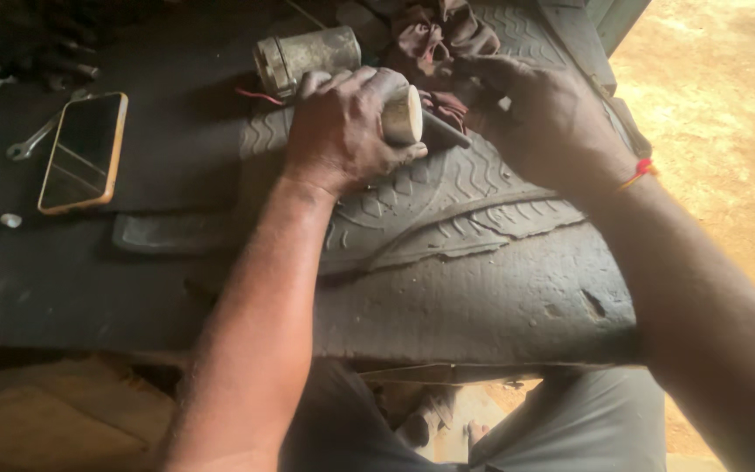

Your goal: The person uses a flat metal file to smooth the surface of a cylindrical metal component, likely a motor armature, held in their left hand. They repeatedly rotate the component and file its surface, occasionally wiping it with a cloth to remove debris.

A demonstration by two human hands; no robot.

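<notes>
My left hand [342, 131] is wrapped around a short pale cylindrical metal part [402, 115], holding it on its side over a strip of old tyre tread [447, 197]. A dark rod or shaft [445, 133] sticks out of the part's right end. My right hand [539, 114] is closed on something small at that shaft's far end; what it holds is hidden by the fingers. A red thread band sits on my right wrist.
A larger metal cylinder housing [303, 54] with red wires lies just behind my left hand. A dark red rag [434, 35] lies behind my right hand. A phone in an orange case [85, 150] and spanners [32, 140] lie left on the dark bench. Sandy ground is at right.
</notes>
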